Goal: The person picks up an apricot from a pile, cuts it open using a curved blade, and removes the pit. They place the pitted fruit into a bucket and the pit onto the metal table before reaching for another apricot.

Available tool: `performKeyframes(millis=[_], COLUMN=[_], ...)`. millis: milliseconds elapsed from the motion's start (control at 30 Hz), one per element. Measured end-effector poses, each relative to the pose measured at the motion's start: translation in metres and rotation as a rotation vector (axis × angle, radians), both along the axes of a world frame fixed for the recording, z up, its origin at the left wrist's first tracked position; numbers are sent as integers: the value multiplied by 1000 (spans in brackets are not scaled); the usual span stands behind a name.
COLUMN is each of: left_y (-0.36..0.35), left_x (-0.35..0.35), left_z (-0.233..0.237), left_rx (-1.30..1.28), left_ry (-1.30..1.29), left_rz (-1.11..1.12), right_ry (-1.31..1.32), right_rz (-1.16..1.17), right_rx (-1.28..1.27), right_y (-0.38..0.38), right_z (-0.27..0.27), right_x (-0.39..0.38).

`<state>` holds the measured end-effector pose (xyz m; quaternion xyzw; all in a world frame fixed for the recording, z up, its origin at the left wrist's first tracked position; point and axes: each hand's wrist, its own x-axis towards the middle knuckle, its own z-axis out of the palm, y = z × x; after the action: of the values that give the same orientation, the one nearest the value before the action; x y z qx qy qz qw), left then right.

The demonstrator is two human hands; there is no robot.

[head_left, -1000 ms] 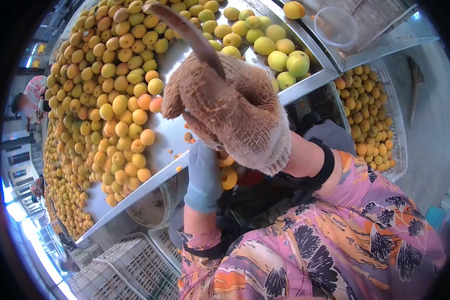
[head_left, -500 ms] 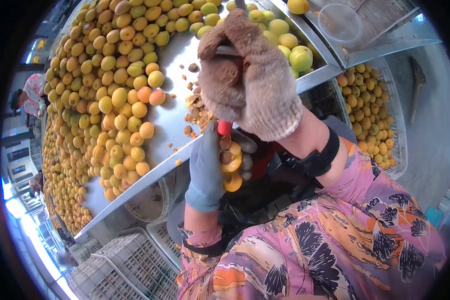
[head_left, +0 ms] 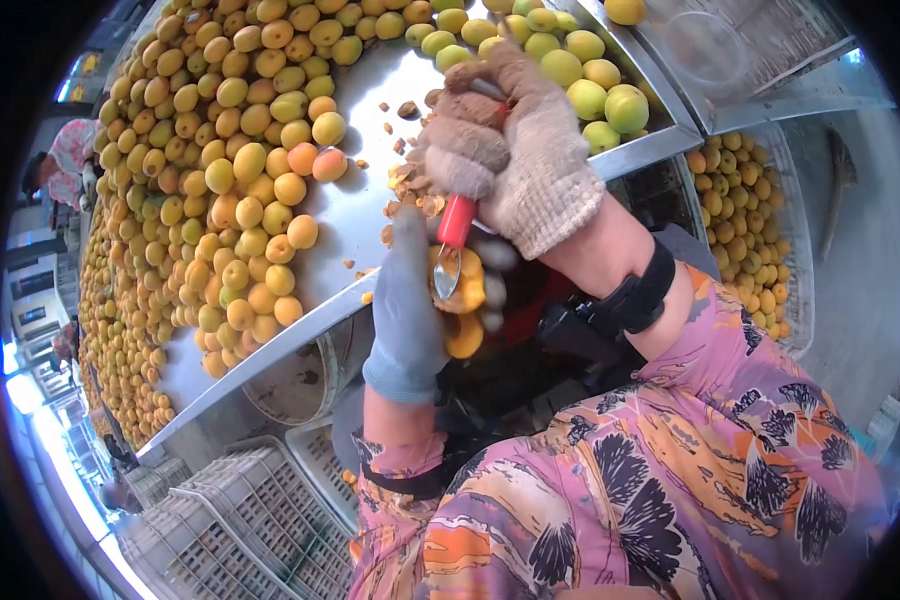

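My right hand [head_left: 530, 150], in a soiled knitted glove, is closed around a small spoon-like pitting tool with a red handle [head_left: 457, 220]. Its metal tip [head_left: 447, 275] lies against the inside of a cut-open apricot [head_left: 470, 288]. My left hand [head_left: 405, 315], in a grey-blue glove, grips that apricot with fingers curled behind it; a second lobe of orange flesh hangs below. Brown pits and scraps [head_left: 410, 185] lie on the metal table [head_left: 355, 235] just beyond my hands.
Whole apricots [head_left: 250, 170] are heaped across the table, with greener fruit [head_left: 580, 75] in a metal-edged section. A crate of apricots [head_left: 745, 230] stands at right and white plastic crates [head_left: 230, 520] at lower left. A clear bowl [head_left: 705, 50] sits top right. Another person [head_left: 70, 160] is at far left.
My right hand has tilted and shifted slightly right, showing more of the red handle and the metal tip at the apricot. My left hand still holds the fruit. The view has shifted a little.
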<state>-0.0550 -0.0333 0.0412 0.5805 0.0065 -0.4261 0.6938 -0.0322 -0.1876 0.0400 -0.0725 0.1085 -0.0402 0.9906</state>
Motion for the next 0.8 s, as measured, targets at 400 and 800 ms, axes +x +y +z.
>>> performKeyframes(millis=[400,800], left_y=[15,16], left_x=[36,30], left_z=[-14,-4], left_rx=[-244,-38], left_ry=[-84,-133], left_rz=[452,415], right_ry=[-330,165], right_rz=[75,346], right_rx=[-1997,-1173], right_y=[31,2], right_z=[0,21], right_x=[-14,-8])
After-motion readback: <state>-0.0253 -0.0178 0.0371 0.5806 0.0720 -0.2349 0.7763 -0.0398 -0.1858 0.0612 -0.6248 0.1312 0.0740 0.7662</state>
